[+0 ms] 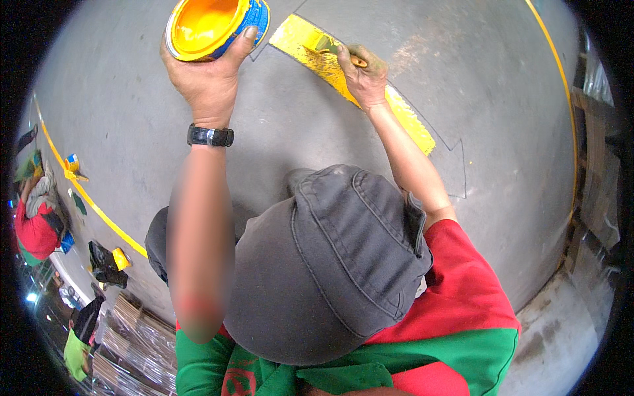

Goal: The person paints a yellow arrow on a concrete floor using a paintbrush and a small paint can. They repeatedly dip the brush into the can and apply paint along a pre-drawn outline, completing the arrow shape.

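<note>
My left hand grips an open blue can of yellow paint from below, its mouth tilted toward me. In my right hand is a paintbrush, held by its handle; its yellow-coated bristles touch the wet paint. Under the brush, a thick yellow painted band runs slantwise across the grey floor. Its middle part, by the brush, looks patchy and darker. Thin pencil-like lines border the band and continue past its near right end as an arrowhead outline.
Thin yellow floor lines curve along both sides. At the left, a person in red crouches near a small paint can. A black bag lies beside a yellow container. Wrapped cardboard stacks stand lower left; more line the right edge.
</note>
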Demonstrator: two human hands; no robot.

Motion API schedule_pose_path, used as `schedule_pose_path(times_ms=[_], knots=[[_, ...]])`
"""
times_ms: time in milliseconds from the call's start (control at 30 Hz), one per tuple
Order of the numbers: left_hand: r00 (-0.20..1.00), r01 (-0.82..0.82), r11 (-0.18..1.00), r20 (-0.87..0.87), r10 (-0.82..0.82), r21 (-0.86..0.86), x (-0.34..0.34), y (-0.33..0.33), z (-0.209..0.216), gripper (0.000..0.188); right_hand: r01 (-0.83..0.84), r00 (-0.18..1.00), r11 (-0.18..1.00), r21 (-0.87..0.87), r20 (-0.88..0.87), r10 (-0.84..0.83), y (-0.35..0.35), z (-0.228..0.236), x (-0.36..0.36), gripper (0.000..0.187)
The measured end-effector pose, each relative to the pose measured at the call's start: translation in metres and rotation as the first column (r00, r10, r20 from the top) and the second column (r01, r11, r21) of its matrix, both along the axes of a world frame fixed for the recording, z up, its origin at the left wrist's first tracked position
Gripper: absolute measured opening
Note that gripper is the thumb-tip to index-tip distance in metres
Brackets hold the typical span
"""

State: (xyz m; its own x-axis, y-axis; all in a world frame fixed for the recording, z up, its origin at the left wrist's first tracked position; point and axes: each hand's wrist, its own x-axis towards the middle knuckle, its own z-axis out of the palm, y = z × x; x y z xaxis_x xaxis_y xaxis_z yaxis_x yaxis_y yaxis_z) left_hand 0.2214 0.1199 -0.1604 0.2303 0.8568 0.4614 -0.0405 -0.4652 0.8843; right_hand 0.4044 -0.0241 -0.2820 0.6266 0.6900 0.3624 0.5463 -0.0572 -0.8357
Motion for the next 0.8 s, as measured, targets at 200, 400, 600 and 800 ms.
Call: schedule_pose_path(times_ms=[200,400,600,800], knots=[[0.998,0.036,0.999,-0.055,-0.036,0.005,-0.007,0.002,0.007,0.075,0.0,1.0,0.998,0.069,-0.019,0.002,0.023,0.003,-0.005,0.02],[0.998,0.038,0.999,-0.052,-0.038,-0.006,-0.017,0.002,0.004,0.078,0.014,1.0,1.0,0.017,-0.003,-0.013,0.037,-0.004,-0.008,0.025],[0.997,0.031,0.999,-0.065,-0.032,-0.009,-0.02,0.004,0.005,0.077,0.034,0.999,0.999,0.011,-0.001,-0.034,0.021,0.004,-0.006,0.025],[0.996,0.064,0.998,-0.054,-0.065,-0.007,-0.01,-0.001,0.011,0.076,0.021,1.0,1.0,0.009,0.003,-0.021,0.044,-0.001,-0.008,0.026]])
